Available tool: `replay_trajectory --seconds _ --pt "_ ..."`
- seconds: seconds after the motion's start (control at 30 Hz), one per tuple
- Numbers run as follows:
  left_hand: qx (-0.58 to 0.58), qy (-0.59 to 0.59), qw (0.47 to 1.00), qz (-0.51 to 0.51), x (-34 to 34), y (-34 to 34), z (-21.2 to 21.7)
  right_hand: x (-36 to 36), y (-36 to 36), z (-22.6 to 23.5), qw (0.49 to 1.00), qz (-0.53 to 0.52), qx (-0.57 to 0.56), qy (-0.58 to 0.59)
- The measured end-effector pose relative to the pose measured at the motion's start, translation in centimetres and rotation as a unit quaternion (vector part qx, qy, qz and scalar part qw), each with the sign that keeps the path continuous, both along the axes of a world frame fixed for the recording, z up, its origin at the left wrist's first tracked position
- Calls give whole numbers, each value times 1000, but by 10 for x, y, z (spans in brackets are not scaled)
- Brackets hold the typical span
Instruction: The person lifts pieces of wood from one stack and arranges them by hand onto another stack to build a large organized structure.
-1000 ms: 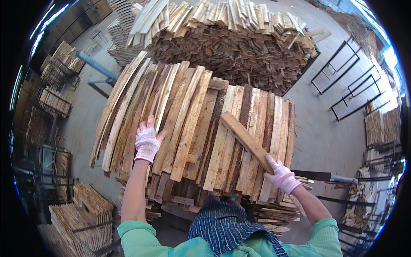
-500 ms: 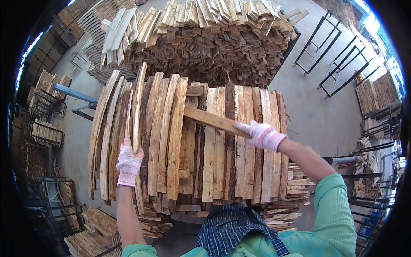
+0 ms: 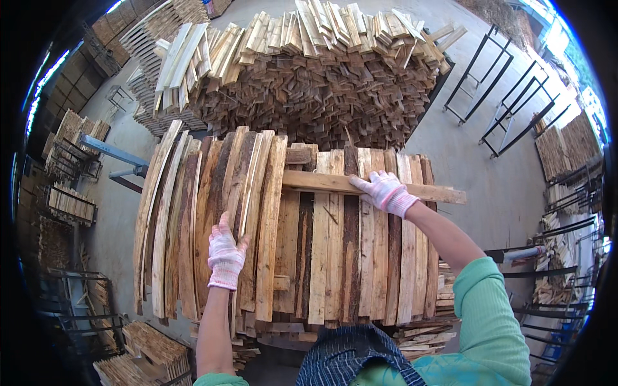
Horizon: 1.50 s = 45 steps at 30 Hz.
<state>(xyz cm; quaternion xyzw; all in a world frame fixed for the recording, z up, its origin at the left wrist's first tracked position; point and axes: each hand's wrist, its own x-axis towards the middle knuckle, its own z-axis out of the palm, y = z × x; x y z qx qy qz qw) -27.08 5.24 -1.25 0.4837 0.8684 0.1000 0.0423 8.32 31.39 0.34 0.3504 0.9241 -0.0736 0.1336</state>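
Note:
My left hand (image 3: 226,254), in a pink-and-white knit glove, is at the near part of the left-hand planks. Its fingers and thumb close around a narrow wooden plank (image 3: 237,174) running away from me; the glove hides part of the grip. My right hand (image 3: 386,193), gloved alike, grips a wooden strip (image 3: 315,182) from above, the thumb pointing left. That strip lies crosswise over the row of planks (image 3: 333,257), its right end sticking out past the row. Its left end meets the raised edge of a light plank (image 3: 270,225). Some planks carry dark bark.
A large pile of stacked boards (image 3: 315,96) stands beyond the planks. Black metal frames (image 3: 479,74) are on the floor at the far right. A blue-grey metal bar (image 3: 112,147) juts out at left. More stacked wood (image 3: 145,350) is at the near left.
My left hand has moved right and slightly nearer with the plank, which now lies close against others. The strip under my right hand has turned from slanting to nearly crosswise and reaches farther right.

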Motion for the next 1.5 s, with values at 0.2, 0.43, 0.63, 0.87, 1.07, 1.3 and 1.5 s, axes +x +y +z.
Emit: replay_trajectory --seconds 0.2,0.43,0.63,0.87,1.07,1.3,1.5 --pt "-24 -41 997 -54 6 12 17 -46 36 -7 1000 -14 3 -5" --pt "197 -298 932 -56 23 -9 39 -43 39 -18 996 -42 -13 78" --pt "-27 -9 999 -13 50 -9 10 -37 31 -8 993 -53 -58 84" --pt "113 -330 937 15 46 4 49 18 50 17 999 -37 -10 32" --pt "283 -647 696 128 45 -46 96 129 59 -3 985 -171 22 -1" --pt "266 -645 709 105 109 -59 92 120 63 -31 983 -169 37 56" --pt "344 -607 703 138 150 -83 90 119 71 -36 988 -139 57 28"
